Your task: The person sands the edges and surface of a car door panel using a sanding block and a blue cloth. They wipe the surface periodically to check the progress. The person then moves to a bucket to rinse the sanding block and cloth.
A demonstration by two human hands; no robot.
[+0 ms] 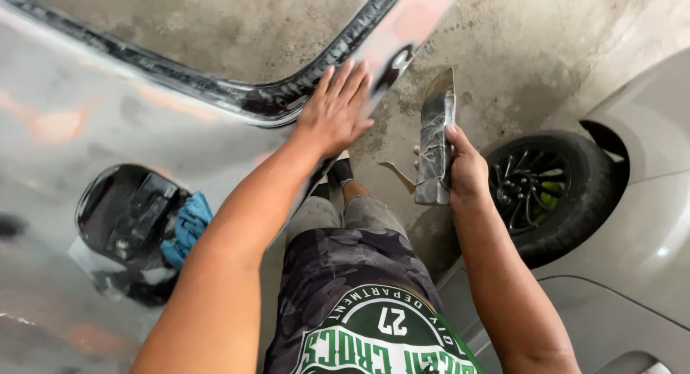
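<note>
At 12 o'clock from my body, my left hand lies flat and wide open on the grey car panel, fingers spread, touching the edge near the black window seal. At 1 o'clock, my right hand holds a sanding block wrapped in worn grey paper, upright, away from the panel. The fingers behind the block are hidden. At 9 o'clock the fuel filler opening has a blue cloth in it; what is deeper inside is too dark to see. At 3 o'clock, a black wheel of another car is partly cut off by its fender.
</note>
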